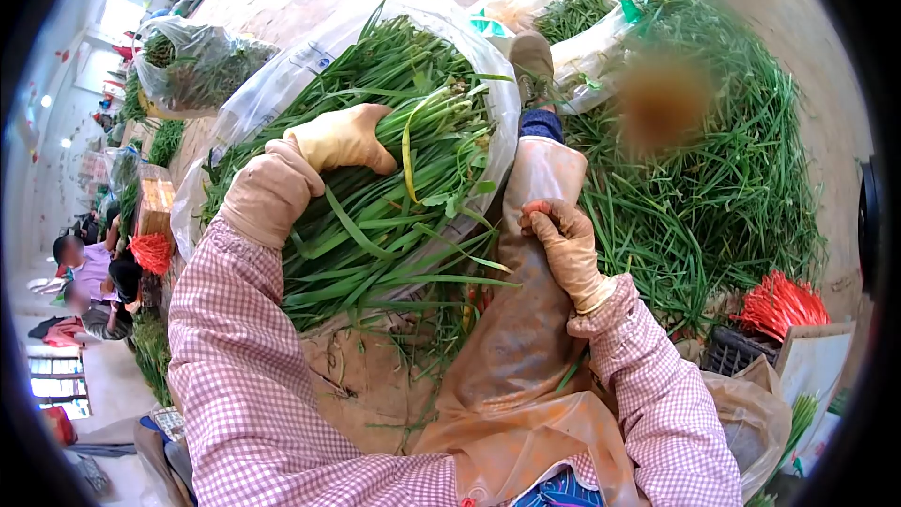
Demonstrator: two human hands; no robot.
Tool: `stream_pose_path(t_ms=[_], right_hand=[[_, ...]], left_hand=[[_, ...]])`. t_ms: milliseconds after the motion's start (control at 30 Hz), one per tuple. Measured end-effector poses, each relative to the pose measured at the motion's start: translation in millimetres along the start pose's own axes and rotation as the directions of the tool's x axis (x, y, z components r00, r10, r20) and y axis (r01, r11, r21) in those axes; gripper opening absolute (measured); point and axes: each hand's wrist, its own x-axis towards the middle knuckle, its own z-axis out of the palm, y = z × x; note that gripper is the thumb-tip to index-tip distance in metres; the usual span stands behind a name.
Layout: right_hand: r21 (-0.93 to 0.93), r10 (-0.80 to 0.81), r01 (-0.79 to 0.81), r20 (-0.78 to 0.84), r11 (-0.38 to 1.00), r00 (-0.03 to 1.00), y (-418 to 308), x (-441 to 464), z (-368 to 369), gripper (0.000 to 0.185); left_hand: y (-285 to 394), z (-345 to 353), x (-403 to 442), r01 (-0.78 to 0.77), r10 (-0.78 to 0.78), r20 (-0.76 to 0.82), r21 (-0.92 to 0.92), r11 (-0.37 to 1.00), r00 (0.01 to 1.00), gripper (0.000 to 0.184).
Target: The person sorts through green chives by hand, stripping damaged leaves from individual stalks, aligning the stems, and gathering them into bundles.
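My left hand (345,139), in a pale yellow glove, rests on long green leafy stalks (375,216) in an open clear plastic bag (502,84). Its thumb and fingers are apart, and I cannot make out anything held between them. Over the apron-covered leg (535,291) is my right hand (563,249), also gloved, its fingers pinched together. Something small and orange-red shows at the fingertips, too small to name. A narrow yellow leaf (408,150) lies across the stalks just right of my left hand.
A large heap of loose green stalks (694,197) lies on the right. Red strips (784,308) sit above a dark basket (740,352) at lower right; more red strips (150,253) are at left. Another filled bag (202,70) stands at upper left. People (97,268) are at far left.
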Motion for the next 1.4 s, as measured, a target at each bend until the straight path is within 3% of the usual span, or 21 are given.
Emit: stream_pose_path(t_ms=[67, 133, 167, 300, 467, 567, 600, 667, 733, 800, 833, 867, 933, 967, 1000, 1033, 1100, 1167, 1200, 1300, 1400], right_hand=[[0.018, 0.000, 0.000, 0.003, 1.000, 1.000, -0.4, 0.8, -0.1, 0.015], [0.024, -0.002, 0.002, 0.008, 1.000, 1.000, -0.7, 0.3, -0.4, 0.016], [0.028, -0.003, 0.003, 0.009, 1.000, 1.000, -0.6, -0.3, -0.5, 0.016], [0.035, 0.005, -0.004, -0.020, 0.999, 1.000, -7.5, -0.6, 0.1, 0.015], [0.067, -0.216, 0.225, -0.116, 0.972, 0.969, -59.7, 6.0, 30.2, 0.012], [0.005, -0.345, 0.348, 0.137, 0.938, 0.929, -103.6, 20.9, 59.7, 0.020], [0.238, -0.206, 0.158, 0.194, 0.958, 0.959, -113.6, 23.1, 77.2, 0.040], [0.077, -0.102, 0.076, 0.439, 0.994, 0.893, -122.8, 47.6, 96.9, 0.095], [-0.212, 0.008, 0.101, 0.461, 0.972, 0.888, -104.3, 92.2, 118.0, 0.112], [-0.250, 0.031, 0.112, 0.504, 0.962, 0.863, -96.5, 114.2, 145.7, 0.121], [-0.077, -0.089, 0.159, 0.563, 0.984, 0.822, -94.8, 118.7, 162.1, 0.120], [0.092, -0.100, 0.053, 0.631, 0.994, 0.769, -92.7, 116.6, 167.4, 0.119], [0.254, -0.239, 0.094, 0.636, 0.963, 0.733, -92.1, 107.8, 187.5, 0.109], [0.228, -0.239, 0.113, 0.661, 0.967, 0.711, -95.6, 100.0, 188.2, 0.092], [0.203, -0.240, 0.136, 0.694, 0.970, 0.678, -102.0, 88.7, 189.0, 0.076], [0.237, -0.264, 0.141, 0.647, 0.961, 0.716, -95.2, 76.8, 194.5, 0.070], [0.286, -0.206, 0.040, 0.579, 0.957, 0.789, -100.5, 54.2, 201.0, 0.064], [0.311, -0.287, 0.150, 0.462, 0.938, 0.839, -88.6, 52.4, 207.9, 0.056], [0.210, -0.246, 0.161, 0.488, 0.964, 0.837, -84.8, 56.2, 203.8, 0.054], [0.249, -0.325, 0.237, 0.417, 0.939, 0.849, -87.2, 49.3, 205.5, 0.059], [0.305, -0.278, 0.167, 0.366, 0.937, 0.888, -96.6, 46.3, 210.2, 0.054]], left_hand=[[6.8, 4.2, -12.2, 0.074, -0.074, -0.061, 0.009, 0.997, 0.995, 0.069], [10.4, 3.2, -25.5, 0.094, -0.130, -0.181, -0.195, 0.976, 0.975, 0.066], [-23.6, 11.5, -14.7, -0.121, 0.021, -0.268, -0.363, 0.924, 0.963, 0.065], [-38.4, 7.1, -47.7, -0.336, -0.011, -0.555, -0.518, 0.786, 0.831, 0.049], [-41.2, 8.2, -65.1, -0.338, -0.116, -0.576, -0.618, 0.710, 0.809, 0.047], [-41.5, 10.4, -67.3, -0.404, -0.033, -0.603, -0.573, 0.713, 0.797, 0.052], [-38.9, 11.9, -70.4, -0.408, -0.034, -0.608, -0.572, 0.712, 0.793, 0.052], [-34.6, 12.4, -78.0, -0.457, -0.036, -0.635, -0.592, 0.663, 0.771, 0.056], [-43.5, 13.7, -79.9, -0.470, -0.021, -0.637, -0.590, 0.656, 0.771, 0.060], [-42.6, 18.1, -83.7, -0.479, -0.005, -0.665, -0.543, 0.689, 0.747, 0.066], [-41.3, 18.4, -87.1, -0.469, -0.008, -0.652, -0.553, 0.688, 0.758, 0.075], [-40.4, 20.1, -86.3, -0.466, -0.020, -0.655, -0.558, 0.687, 0.755, 0.075], [-40.6, 26.4, -85.8, -0.523, -0.022, -0.704, -0.547, 0.653, 0.709, 0.082], [-44.3, 30.5, -86.2, -0.551, -0.026, -0.696, -0.591, 0.589, 0.718, 0.085], [-29.3, 34.0, -96.5, -0.441, -0.103, -0.706, -0.541, 0.716, 0.701, 0.088], [-37.5, 56.0, -89.2, -0.500, -0.097, -0.785, -0.478, 0.722, 0.611, 0.087], [-27.9, 68.4, -91.9, -0.492, -0.060, -0.825, -0.391, 0.778, 0.562, 0.080], [-24.8, 73.1, -91.5, -0.411, -0.098, -0.788, -0.418, 0.810, 0.608, 0.077], [-22.6, 77.6, -86.9, -0.408, -0.101, -0.807, -0.398, 0.822, 0.582, 0.076], [-12.0, 84.6, -87.6, -0.370, -0.104, -0.856, -0.324, 0.871, 0.506, 0.075], [11.0, 77.1, -112.4, -0.228, -0.157, -0.839, -0.314, 0.922, 0.521, 0.078]])
